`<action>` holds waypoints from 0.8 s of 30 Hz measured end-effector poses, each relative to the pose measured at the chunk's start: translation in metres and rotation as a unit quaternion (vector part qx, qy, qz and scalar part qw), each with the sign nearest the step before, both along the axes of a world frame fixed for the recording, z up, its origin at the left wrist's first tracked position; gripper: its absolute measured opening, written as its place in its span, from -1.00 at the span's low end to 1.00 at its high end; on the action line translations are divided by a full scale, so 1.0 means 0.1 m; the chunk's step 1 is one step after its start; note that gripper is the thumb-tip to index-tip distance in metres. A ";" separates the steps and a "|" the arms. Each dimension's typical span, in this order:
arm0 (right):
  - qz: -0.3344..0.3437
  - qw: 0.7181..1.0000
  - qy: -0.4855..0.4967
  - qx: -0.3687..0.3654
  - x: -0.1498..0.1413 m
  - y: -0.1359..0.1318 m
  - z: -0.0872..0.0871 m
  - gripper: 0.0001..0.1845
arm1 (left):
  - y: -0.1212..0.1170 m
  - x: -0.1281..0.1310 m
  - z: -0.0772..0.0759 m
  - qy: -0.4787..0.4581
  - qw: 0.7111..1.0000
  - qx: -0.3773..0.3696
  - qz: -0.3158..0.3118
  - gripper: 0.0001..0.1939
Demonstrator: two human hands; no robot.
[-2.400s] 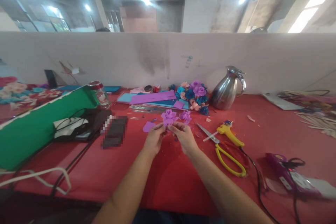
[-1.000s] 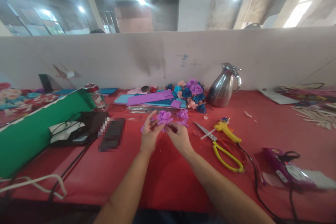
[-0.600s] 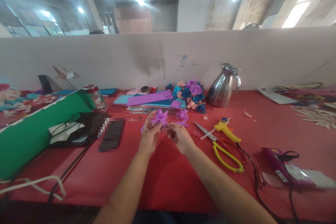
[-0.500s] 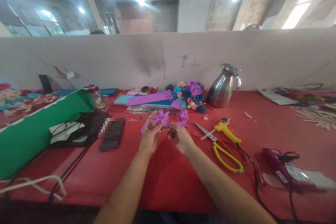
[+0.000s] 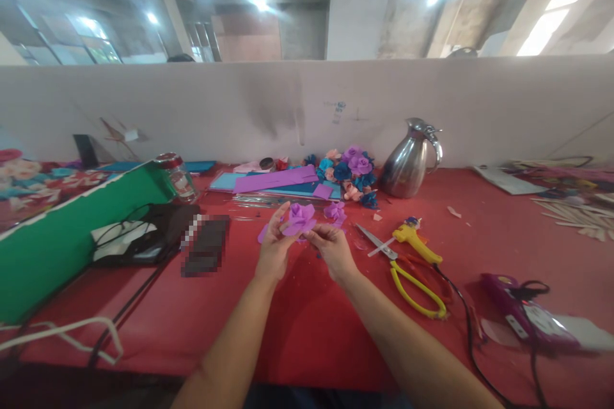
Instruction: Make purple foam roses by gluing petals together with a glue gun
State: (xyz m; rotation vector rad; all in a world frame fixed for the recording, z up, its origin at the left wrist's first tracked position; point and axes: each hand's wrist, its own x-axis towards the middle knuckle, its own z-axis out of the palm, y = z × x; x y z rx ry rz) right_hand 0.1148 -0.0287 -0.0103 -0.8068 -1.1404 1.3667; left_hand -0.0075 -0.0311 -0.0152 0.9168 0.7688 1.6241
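A purple paper flower (image 5: 300,218) is held between my two hands above the red table (image 5: 307,332), its petals facing up toward me. My left hand (image 5: 274,246) grips it from the left, thumb beneath and fingers behind. On the lower right edge, the fingertips of my right hand (image 5: 334,249) pinch a petal. Just behind my right hand lies another purple paper flower (image 5: 335,212). A loose purple petal piece (image 5: 262,234) shows beside my left hand. Finished-looking blue, pink and purple paper flowers (image 5: 355,163) are heaped farther back.
Yellow-handled scissors (image 5: 417,294) and a yellow glue gun (image 5: 417,243) with a cord lie to the right. A steel jug (image 5: 407,163) stands behind them. Purple paper strips (image 5: 275,179) lie at the back. Leftward are a pixelated dark object (image 5: 206,246), a jar (image 5: 176,177) and a green board (image 5: 86,236).
The flower in my hands has turned so its open face shows more. My right hand has shifted from under the flower to its lower right edge.
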 end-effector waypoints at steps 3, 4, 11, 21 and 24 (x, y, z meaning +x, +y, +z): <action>-0.008 0.998 -0.033 0.056 0.00 0.01 0.00 -0.75 | 0.01 -0.02 0.00 -0.002 1.000 0.010 -0.007 -0.33; -0.011 0.997 -0.035 0.070 0.00 0.01 -0.01 -0.75 | 0.02 -0.02 0.00 0.000 1.000 0.013 -0.012 -0.37; -0.002 0.988 -0.015 0.153 0.02 0.04 -0.08 -0.84 | -0.03 -0.02 0.04 0.036 0.999 -0.003 -0.025 -0.86; -0.008 0.975 -0.040 0.220 0.05 0.01 0.00 -0.88 | -0.04 -0.11 -0.02 0.065 0.997 -0.021 -0.029 -0.83; -0.011 0.979 -0.030 0.202 0.04 0.00 0.00 -0.88 | -0.04 -0.10 -0.02 0.075 0.997 -0.002 -0.027 -0.84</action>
